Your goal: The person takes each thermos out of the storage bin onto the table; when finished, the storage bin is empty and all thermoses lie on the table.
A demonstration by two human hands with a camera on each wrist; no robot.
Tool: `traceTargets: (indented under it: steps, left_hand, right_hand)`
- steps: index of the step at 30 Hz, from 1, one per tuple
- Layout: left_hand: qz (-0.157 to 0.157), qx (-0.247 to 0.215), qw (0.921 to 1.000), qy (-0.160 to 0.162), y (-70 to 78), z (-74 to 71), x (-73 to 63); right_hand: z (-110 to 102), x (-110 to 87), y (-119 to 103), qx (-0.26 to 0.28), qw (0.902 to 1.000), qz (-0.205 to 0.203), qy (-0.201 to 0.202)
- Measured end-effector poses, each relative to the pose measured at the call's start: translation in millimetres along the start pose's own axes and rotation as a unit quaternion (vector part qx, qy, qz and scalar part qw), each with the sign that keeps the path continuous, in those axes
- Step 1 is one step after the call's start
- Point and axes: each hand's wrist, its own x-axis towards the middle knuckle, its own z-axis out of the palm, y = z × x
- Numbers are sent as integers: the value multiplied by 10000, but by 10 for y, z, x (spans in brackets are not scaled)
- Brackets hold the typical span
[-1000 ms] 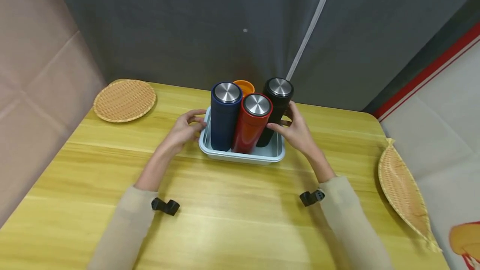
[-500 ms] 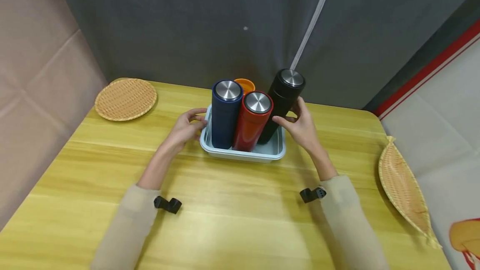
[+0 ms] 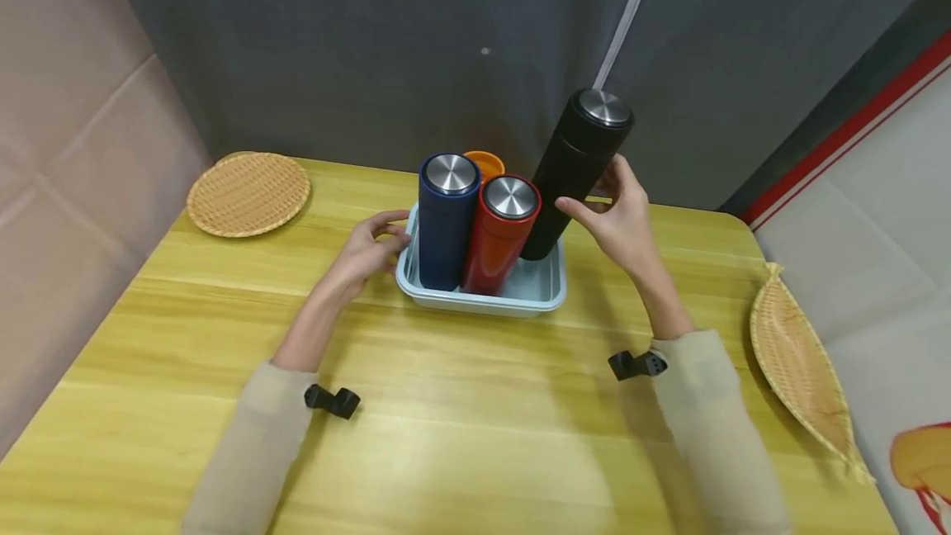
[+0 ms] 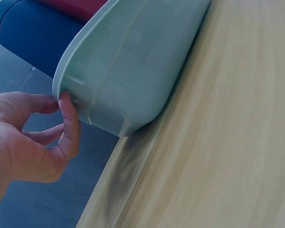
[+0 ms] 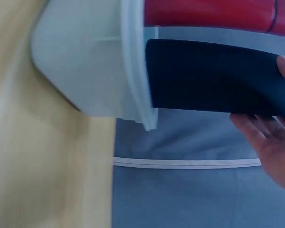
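Observation:
A pale blue plastic basin (image 3: 483, 304) stands on the table with a navy thermos (image 3: 448, 238) and a red thermos (image 3: 499, 246) upright in it. Behind them shows part of an orange round thing (image 3: 487, 163), mostly hidden. My right hand (image 3: 620, 217) grips a black thermos (image 3: 570, 172), tilted to the right and raised, its lower end over the basin's right side. In the right wrist view the thumb and fingers lie on opposite sides of the black thermos (image 5: 213, 76). My left hand (image 4: 38, 133) pinches the basin's left rim between thumb and finger.
A round woven tray (image 3: 248, 195) lies at the table's back left. At the right edge a leaf-shaped woven basket (image 3: 802, 370) leans near the white wall. A dark grey curtain (image 3: 371, 48) hangs right behind the table (image 3: 475, 419).
The black thermos has risen and shifted right in my right hand, tilting more. My left hand keeps its place at the basin, and the navy and red thermoses stay put.

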Motion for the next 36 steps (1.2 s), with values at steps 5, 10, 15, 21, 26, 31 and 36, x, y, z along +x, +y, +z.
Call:
traceTargets:
  steps: [5,10,15,21,26,31,36]
  left_hand:
    - [-10,54,10000,33,-14,-26,4]
    - [-54,120,9999,36,-40,-49,-17]
    - [-117,164,9998,24,-52,-77,-43]
    - [-120,142,9998,-15,-33,-84,-30]
    - [-92,164,9998,-66,-19,-54,-4]
    - [-76,182,9998,-97,-21,-29,22]
    - [-73,158,9998,-99,-32,-35,31]
  right_hand:
    - [-121,71,-119,-391,9987,-109,320]
    - [-283,100,-177,-804,9946,-139,647]
    - [-398,77,-94,-1126,9907,-9,764]
    - [-460,70,176,-1323,9866,369,883]
    - [-427,68,384,-1287,9846,668,980]
    - [-343,37,534,-1157,9858,827,888]
    - [-259,0,630,-1056,9870,906,804]
